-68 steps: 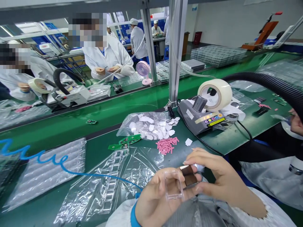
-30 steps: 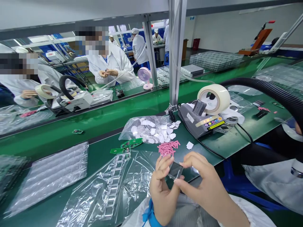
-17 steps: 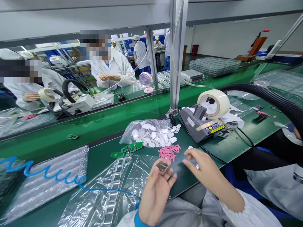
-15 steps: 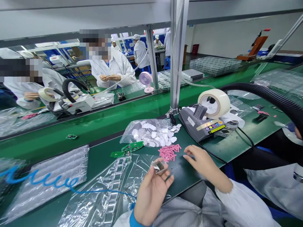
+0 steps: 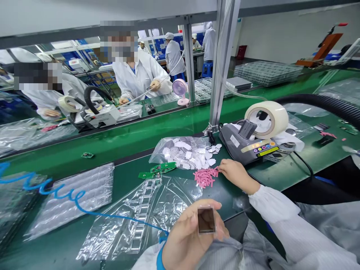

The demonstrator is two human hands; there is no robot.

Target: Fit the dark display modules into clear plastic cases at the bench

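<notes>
1. Left hand (image 5: 187,238): fingers grasp the clear-framed dark panel (image 5: 206,220), near centre.
2. Right hand (image 5: 235,174): fingers at right edge of pink strips (image 5: 204,178); grasp cannot be determined.
3. Tape dispenser (image 5: 241,152), farther right: yellow label (image 5: 267,150), print illegible.

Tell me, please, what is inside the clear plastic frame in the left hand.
The clear plastic frame holds a dark brown panel; anything beneath the panel is covered by it.
</notes>
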